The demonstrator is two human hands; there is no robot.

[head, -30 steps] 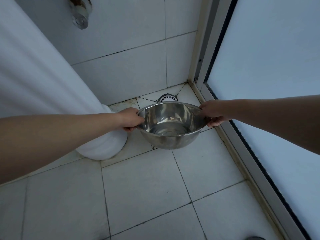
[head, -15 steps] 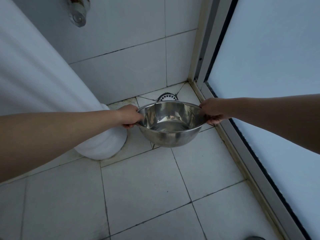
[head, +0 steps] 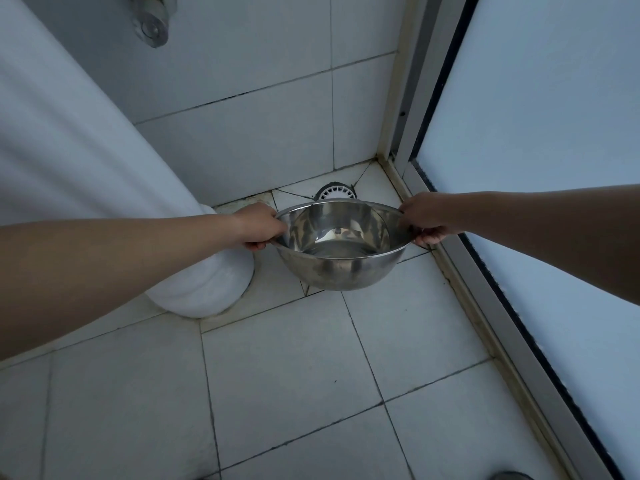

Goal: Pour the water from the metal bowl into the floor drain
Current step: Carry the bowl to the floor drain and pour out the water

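Both grips, left hand (head: 258, 226) & right hand (head: 427, 220), clamp metal bowl (head: 341, 247) rim; tip far edge slowly twd floor drain (head: 335, 192) just beyond, w/o splashing.

Two bare forearms, no sleeves anywhere along the visible length. Left hand (head: 258, 226) without ring, watch or band at the wrist. Right hand (head: 424, 216) equally plain, wrist uncovered. No gloves, no jewellery, no markings. Fingers (head: 427, 240) of the right hand short-nailed as far as can be told; nails of the left hidden.
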